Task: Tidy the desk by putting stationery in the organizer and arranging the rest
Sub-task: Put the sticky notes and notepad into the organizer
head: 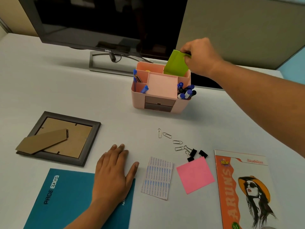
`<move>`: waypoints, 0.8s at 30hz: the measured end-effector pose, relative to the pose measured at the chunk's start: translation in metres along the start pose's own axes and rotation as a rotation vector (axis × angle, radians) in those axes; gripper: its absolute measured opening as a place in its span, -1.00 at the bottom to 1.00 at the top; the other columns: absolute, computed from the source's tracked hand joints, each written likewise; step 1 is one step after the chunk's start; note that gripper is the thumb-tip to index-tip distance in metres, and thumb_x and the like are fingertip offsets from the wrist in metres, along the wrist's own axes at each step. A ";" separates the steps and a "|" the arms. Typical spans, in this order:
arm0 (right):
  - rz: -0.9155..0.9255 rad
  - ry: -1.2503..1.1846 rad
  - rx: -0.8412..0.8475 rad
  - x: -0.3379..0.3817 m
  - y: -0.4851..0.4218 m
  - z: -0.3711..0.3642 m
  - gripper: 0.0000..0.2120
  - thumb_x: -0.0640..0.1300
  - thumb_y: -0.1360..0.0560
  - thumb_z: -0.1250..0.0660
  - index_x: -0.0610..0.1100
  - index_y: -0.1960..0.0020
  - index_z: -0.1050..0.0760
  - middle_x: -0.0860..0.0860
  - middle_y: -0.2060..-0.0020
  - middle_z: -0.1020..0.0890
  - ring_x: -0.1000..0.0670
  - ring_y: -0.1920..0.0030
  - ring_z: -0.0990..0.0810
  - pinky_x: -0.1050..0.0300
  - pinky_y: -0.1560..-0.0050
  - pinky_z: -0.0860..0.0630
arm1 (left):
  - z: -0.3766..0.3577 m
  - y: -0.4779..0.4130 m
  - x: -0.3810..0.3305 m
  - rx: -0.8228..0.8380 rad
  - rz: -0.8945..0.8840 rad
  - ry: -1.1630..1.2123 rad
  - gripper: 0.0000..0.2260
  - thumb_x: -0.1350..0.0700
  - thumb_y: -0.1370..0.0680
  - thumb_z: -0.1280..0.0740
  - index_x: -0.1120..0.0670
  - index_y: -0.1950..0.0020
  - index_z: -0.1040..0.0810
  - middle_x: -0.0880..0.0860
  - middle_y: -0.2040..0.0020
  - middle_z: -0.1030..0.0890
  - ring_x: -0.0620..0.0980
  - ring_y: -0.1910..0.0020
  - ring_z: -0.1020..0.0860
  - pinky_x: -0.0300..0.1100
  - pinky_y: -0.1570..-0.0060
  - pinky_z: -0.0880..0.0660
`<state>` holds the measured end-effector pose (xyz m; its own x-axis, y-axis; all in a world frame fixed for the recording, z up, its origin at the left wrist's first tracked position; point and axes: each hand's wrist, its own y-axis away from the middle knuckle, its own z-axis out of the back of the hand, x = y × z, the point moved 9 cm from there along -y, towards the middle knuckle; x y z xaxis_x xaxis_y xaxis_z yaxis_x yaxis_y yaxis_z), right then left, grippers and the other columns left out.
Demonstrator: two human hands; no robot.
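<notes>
Green notepad first: it's tilted, lower edge down inside the back right compartment of the pink organizer, upper half poking above the rim. My right hand pinches its top corner between thumb and fingers. My left hand lies flat, fingers straight, palm on the corner of the teal notebook, fingertips on the surface, grasping nothing.

Here's the risk as I see it. With that lean, the pad could snag on the compartment wall and buckle or fan open if I push instead of straightening it. Nothing braces the organizer, so a hard shove might slide it back toward the monitor. And the pens bristle out of the front right compartment, near my wrist; a careless pull-back could clip them.

Closer to me, plenty waits loose: paper clips scattered in a line, binder clips touching the pink notepad, a label sheet beside it, a magazine at right, a picture frame face down at left.
</notes>
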<state>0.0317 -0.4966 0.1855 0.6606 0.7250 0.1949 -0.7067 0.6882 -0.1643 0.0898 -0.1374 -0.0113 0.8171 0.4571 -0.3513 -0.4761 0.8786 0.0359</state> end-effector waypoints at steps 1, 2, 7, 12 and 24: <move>-0.009 -0.002 0.014 -0.003 0.001 -0.001 -0.78 -0.27 -0.55 -0.26 -0.15 -0.13 -0.61 -0.15 -0.01 -0.65 -0.13 0.01 -0.58 -0.11 -0.02 -0.59 | 0.000 0.000 0.000 0.001 0.001 -0.001 -0.43 -0.31 -0.58 0.02 0.03 -0.34 -0.47 -0.01 -0.42 -0.42 0.00 -0.46 -0.28 0.03 -0.45 -0.20; -0.022 -0.010 0.028 -0.007 0.003 -0.002 -0.77 -0.27 -0.55 -0.27 -0.15 -0.15 -0.61 -0.14 -0.03 -0.65 -0.13 -0.01 -0.59 -0.11 -0.05 -0.58 | 0.000 0.000 0.000 0.002 0.001 -0.002 -0.43 -0.31 -0.58 0.02 0.03 -0.34 -0.47 -0.01 -0.42 -0.42 0.00 -0.46 -0.28 0.03 -0.45 -0.20; -0.147 -0.119 -0.092 -0.032 0.009 0.008 -0.69 -0.37 -0.51 -0.23 -0.10 -0.13 -0.62 -0.08 0.02 -0.67 -0.05 0.02 -0.64 0.06 -0.10 -0.58 | 0.001 0.000 -0.001 -0.001 0.000 -0.008 -0.43 -0.31 -0.58 0.02 0.03 -0.34 -0.46 -0.01 -0.43 -0.41 0.00 -0.46 -0.27 0.03 -0.45 -0.21; -0.189 -0.153 -0.152 -0.041 0.025 0.019 -0.74 -0.34 -0.51 -0.26 -0.10 -0.07 -0.63 -0.05 0.05 -0.67 0.00 0.07 -0.61 0.08 -0.09 -0.58 | 0.002 0.001 -0.001 -0.003 0.002 -0.012 -0.43 -0.31 -0.57 0.02 0.02 -0.35 -0.45 -0.01 -0.43 -0.41 0.00 -0.47 -0.27 0.01 -0.46 -0.18; -0.226 0.015 -0.057 -0.038 0.034 -0.002 -0.81 -0.15 -0.50 -0.36 -0.01 -0.08 -0.65 -0.04 -0.01 -0.68 -0.12 -0.01 -0.61 -0.08 -0.05 -0.59 | 0.001 0.000 -0.001 -0.010 0.005 -0.011 -0.43 -0.32 -0.57 0.02 0.02 -0.35 -0.45 -0.01 -0.43 -0.41 0.00 -0.46 -0.27 0.01 -0.46 -0.18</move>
<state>-0.0172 -0.5007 0.1706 0.8041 0.5527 0.2189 -0.5257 0.8331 -0.1723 0.0897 -0.1374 -0.0099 0.8180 0.4634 -0.3407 -0.4839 0.8747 0.0280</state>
